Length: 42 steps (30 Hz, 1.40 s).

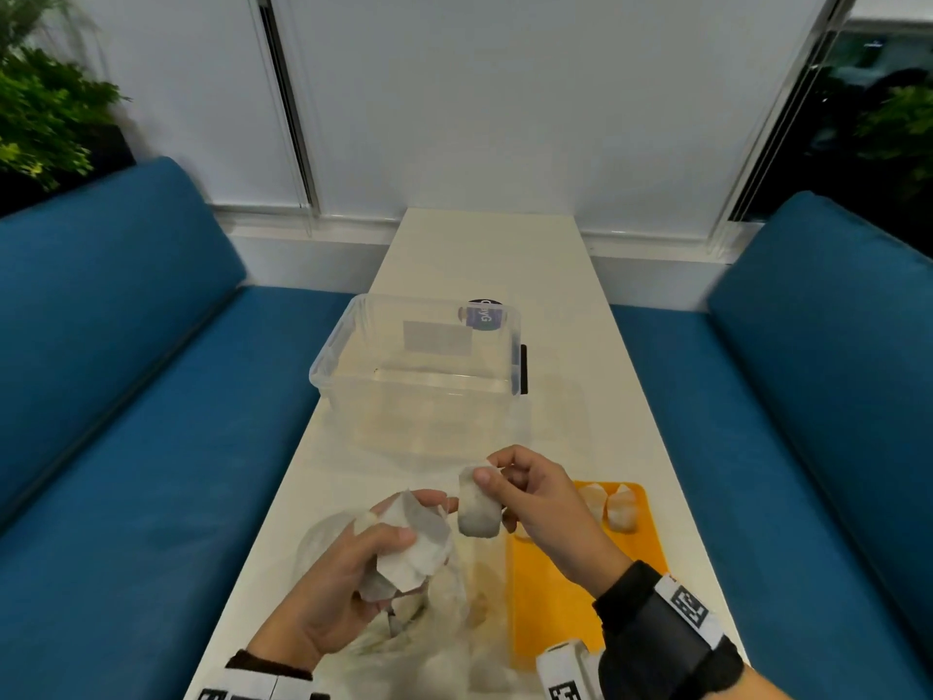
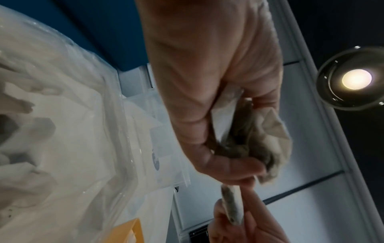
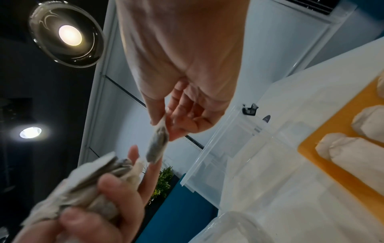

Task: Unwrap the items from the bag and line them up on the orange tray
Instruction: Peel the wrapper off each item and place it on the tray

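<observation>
My left hand [image 1: 399, 527] grips a crumpled white paper wrapping [image 1: 414, 548] above the clear plastic bag [image 1: 444, 644], which lies on the table near me. Just to the right, my right hand [image 1: 492, 477] pinches a flat grey-white piece [image 1: 477, 510] by its top edge between thumb and fingers, and it hangs down close to the left fingertips. From the right wrist view the piece [image 3: 158, 146] looks thin. The orange tray [image 1: 555, 598] lies under my right forearm with white bundles [image 1: 621, 507] at its far end. What the paper [image 2: 270, 131] holds is hidden.
An empty clear plastic bin [image 1: 419, 366] stands on the white table [image 1: 505, 255] beyond my hands. Blue sofa seats [image 1: 126, 421] flank the narrow table on both sides. The bag [image 2: 51, 115] holds more pale wrapped shapes.
</observation>
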Available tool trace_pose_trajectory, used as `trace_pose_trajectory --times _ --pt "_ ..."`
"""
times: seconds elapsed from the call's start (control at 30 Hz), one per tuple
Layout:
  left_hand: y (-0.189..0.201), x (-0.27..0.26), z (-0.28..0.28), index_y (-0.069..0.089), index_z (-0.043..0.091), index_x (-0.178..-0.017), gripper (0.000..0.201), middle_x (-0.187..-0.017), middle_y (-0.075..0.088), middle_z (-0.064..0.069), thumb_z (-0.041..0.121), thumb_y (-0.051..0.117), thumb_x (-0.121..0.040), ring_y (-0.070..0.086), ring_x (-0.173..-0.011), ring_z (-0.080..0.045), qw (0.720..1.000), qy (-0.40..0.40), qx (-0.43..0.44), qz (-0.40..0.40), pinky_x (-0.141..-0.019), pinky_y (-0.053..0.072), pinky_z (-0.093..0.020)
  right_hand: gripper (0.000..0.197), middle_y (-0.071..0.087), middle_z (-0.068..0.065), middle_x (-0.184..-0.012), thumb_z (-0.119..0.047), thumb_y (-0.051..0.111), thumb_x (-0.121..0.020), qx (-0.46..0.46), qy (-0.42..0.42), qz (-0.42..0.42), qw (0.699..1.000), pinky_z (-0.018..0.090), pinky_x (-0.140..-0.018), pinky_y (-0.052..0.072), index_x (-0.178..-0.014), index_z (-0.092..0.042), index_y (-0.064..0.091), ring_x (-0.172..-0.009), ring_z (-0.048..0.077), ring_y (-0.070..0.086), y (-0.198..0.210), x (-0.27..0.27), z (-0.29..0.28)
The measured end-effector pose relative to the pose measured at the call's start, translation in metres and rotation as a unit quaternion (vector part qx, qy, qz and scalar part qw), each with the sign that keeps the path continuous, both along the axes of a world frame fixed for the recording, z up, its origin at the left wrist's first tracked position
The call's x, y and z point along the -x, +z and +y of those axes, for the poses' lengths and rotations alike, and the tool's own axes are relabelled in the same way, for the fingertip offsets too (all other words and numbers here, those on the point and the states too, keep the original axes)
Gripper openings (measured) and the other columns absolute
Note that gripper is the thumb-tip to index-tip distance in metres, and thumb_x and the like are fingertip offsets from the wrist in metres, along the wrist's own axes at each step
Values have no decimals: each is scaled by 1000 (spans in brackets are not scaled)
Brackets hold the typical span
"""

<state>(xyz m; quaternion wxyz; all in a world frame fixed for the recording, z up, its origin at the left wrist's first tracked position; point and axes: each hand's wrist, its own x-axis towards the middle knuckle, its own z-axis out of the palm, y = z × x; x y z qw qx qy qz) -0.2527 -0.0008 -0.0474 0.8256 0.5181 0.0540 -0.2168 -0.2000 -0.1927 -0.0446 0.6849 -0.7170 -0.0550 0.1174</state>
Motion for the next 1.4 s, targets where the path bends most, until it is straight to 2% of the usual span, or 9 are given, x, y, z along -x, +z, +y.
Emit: trace_pose_trajectory --times 0.1,0.4,0.53,0.67,0.9,1.03,1.17,1.33,1.4 --pt "2 1 -7 75 16 -96 50 -86 67 -7 24 70 -47 61 -68 -18 999 -43 -3 -8 -52 48 -26 13 59 4 -74 -23 61 -89 7 -3 -8 1000 20 -49 42 -88 -10 60 -61 9 50 -1 3 -5" --pt "4 -3 -25 72 5 -104 55 -87 65 -12 19 71 -51 61 -63 -15 996 -92 -13 11 -46 46 -21 10 64 2 -74 -19 65 -86 -11 -4 47 999 20 -57 46 -93 -12 63 -62 7 56 -12 9 -31" --pt "4 -4 -30 72 8 -103 55 -90 66 -12 20 71 -50 62 -67 -16 995 -87 -27 27 -49 48 -22 15 70 0 -82 -19 64 -87 13 35 57 998 19 -65 48 -97 -8 68 -72 5 62 -15 13 -43" --pt "4 -3 -31 72 12 -107 60 -94 70 -9 22 71 -48 65 -72 -17 996 -68 -51 36 -55 51 -24 11 70 0 -82 -18 61 -89 29 -27 58 998 18 -64 49 -95 -10 67 -72 5 62 -20 8 -60" --pt "-2 7 4 70 20 -111 61 -116 68 -10 29 69 -50 63 -97 -25 994 9 -97 45 -75 52 -31 8 62 6 -83 -18 56 -93 254 -174 73 949 24 -65 46 -89 -14 62 -76 17 55 -54 -30 -124" --pt "-4 18 14 70 18 -109 54 -113 70 -5 22 68 -56 68 -93 -23 992 31 -103 68 -73 55 -32 13 56 2 -75 -16 59 -90 351 -124 128 919 26 -63 43 -77 -14 61 -71 16 51 -77 -43 -134" --pt "-5 26 14 68 15 -110 46 -112 71 -6 12 60 -65 67 -95 -25 989 57 -93 97 -82 49 -39 10 55 8 -82 -14 59 -90 394 -45 146 906 30 -70 43 -85 -8 63 -76 20 50 -85 -50 -131" --pt "-5 30 12 66 14 -112 50 -115 69 -5 10 65 -63 67 -100 -29 988 73 -71 118 -81 49 -40 14 50 -1 -73 -15 53 -93 428 -15 163 889 26 -71 41 -79 -16 55 -75 17 50 -87 -59 -120" --pt "-6 31 13 64 13 -113 51 -114 70 -7 9 64 -62 70 -94 -26 988 75 -71 118 -77 50 -38 8 51 0 -75 -12 51 -93 436 -21 171 883 26 -73 42 -88 -11 57 -80 19 52 -90 -62 -118"
